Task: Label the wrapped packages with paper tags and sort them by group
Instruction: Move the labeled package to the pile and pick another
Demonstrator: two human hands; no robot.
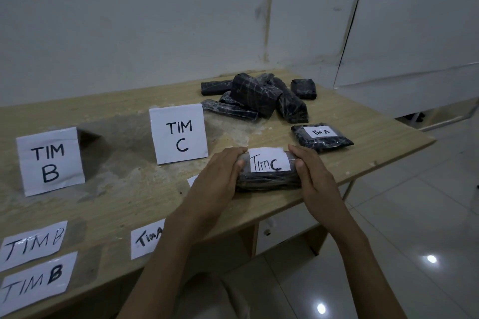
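Note:
A black wrapped package (268,179) lies near the table's front edge with a white paper tag (269,160) reading "Tim C" on top. My left hand (220,176) grips its left end and my right hand (313,176) grips its right end. Behind it to the right lies another package (324,141) tagged "Tim A". A pile of untagged black packages (259,97) sits at the back of the table. Standing signs read "TIM C" (180,133) and "TIM B" (50,162).
Loose tags lie on the wooden table (129,197): two "TIM B" tags (32,243) (36,281) at the front left and a "Tim A" tag (147,238) partly under my left forearm. The table's right edge drops to a tiled floor (414,215).

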